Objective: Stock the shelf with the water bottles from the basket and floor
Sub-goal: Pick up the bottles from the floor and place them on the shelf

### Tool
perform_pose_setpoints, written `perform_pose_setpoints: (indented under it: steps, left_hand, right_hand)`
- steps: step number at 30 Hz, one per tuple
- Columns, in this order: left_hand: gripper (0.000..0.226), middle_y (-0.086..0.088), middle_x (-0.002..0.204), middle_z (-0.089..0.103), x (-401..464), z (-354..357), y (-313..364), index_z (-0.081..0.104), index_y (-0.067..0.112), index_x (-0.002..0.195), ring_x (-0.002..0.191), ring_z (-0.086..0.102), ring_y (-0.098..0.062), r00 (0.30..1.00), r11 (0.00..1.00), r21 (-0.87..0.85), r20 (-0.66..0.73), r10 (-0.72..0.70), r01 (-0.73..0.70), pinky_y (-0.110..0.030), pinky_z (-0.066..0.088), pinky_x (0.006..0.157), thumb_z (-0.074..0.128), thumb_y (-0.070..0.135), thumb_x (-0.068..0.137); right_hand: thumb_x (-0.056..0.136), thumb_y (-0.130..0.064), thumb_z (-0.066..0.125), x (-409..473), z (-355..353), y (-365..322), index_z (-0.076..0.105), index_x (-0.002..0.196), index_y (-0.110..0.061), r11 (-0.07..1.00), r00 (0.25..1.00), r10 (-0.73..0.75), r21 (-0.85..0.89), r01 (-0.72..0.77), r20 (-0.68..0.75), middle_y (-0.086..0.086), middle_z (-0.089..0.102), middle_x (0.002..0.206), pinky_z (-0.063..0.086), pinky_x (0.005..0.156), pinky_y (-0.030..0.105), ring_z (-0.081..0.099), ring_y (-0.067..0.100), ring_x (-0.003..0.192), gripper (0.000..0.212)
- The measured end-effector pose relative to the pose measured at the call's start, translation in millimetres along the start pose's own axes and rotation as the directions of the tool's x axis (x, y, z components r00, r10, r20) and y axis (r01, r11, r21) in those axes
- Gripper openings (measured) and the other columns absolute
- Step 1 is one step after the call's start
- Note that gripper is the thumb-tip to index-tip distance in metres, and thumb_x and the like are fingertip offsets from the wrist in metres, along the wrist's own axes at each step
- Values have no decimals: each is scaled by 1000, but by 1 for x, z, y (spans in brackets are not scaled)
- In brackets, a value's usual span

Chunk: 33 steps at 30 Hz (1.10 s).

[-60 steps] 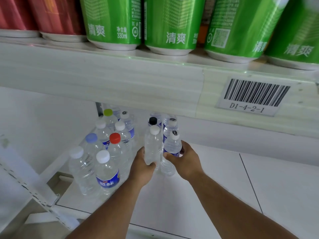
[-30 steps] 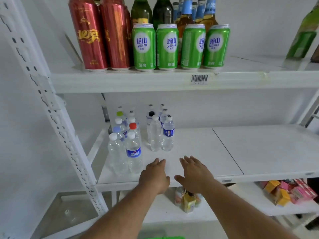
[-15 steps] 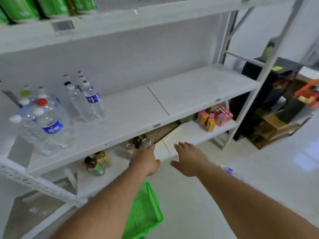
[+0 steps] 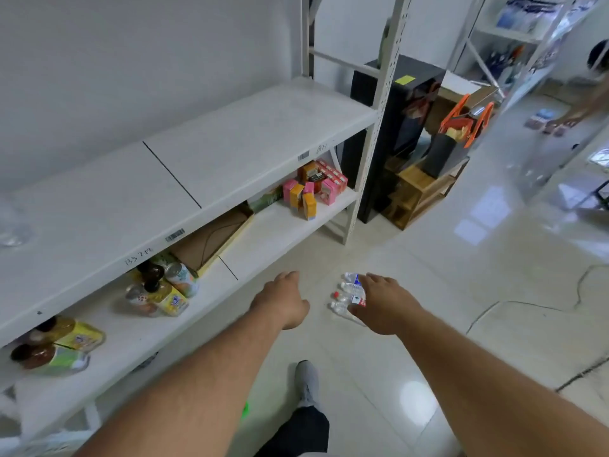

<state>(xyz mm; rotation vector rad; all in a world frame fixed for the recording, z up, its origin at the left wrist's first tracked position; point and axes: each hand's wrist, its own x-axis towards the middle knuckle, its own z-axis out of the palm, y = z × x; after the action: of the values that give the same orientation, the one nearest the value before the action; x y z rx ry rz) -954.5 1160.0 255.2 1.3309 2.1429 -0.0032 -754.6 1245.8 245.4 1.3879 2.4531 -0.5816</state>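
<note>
A small cluster of clear water bottles lies on the tiled floor, caps pointing left, one cap red. My right hand hovers over their right side with fingers spread, hiding part of them and holding nothing. My left hand hangs to their left, fingers loosely curled down, empty. The white middle shelf stretches bare to the left of my hands. One blurred clear bottle shows at its far left edge. Only a sliver of the green basket peeks out beside my left forearm.
The lower shelf holds drink bottles and cans, a flat cardboard tray and coloured cartons. A black cabinet and wooden crates stand past the upright. My shoe and a cable are on the floor.
My view has swung right and down from the stocked bottles to the floor. Both hands have let go of the bottles, left the shelf and now reach over the floor bottles.
</note>
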Motion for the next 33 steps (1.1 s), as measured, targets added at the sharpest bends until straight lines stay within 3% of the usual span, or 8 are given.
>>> perform_pose_setpoints:
  steps: [10,20,24,33]
  left_hand:
    - [76,1,161,20,133,-11,40,17,23,155,140,35,-28,998,989,-148,57,-22,31,-40,36,108,55,41,91]
    - [77,-2,159,27,219,-42,89,18,23,154,139,38,-29,993,976,-183,45,-109,116,-43,40,106,55,40,89]
    - [77,-4,156,33,249,-39,108,20,23,153,136,42,-29,973,944,-239,35,-227,229,-42,44,105,56,39,87]
    - [79,-3,159,29,283,17,177,21,25,154,140,38,-26,871,784,-389,131,-473,484,-37,35,112,57,48,87]
  right_hand:
    - [91,-61,48,112,-43,51,25,154,-21,989,997,58,-140,-50,57,-1,34,157,33,112,39,33,27,142,78]
    - [94,-59,47,200,-87,108,25,154,-20,992,990,33,-128,-16,134,2,33,159,35,112,40,35,28,141,75]
    - [95,-58,46,251,-101,134,22,156,-18,987,980,-73,-129,98,184,3,29,161,32,114,40,32,28,143,76]
    - [93,-57,48,350,-121,206,31,151,-14,923,889,-279,-153,353,364,8,40,152,36,107,39,40,31,135,74]
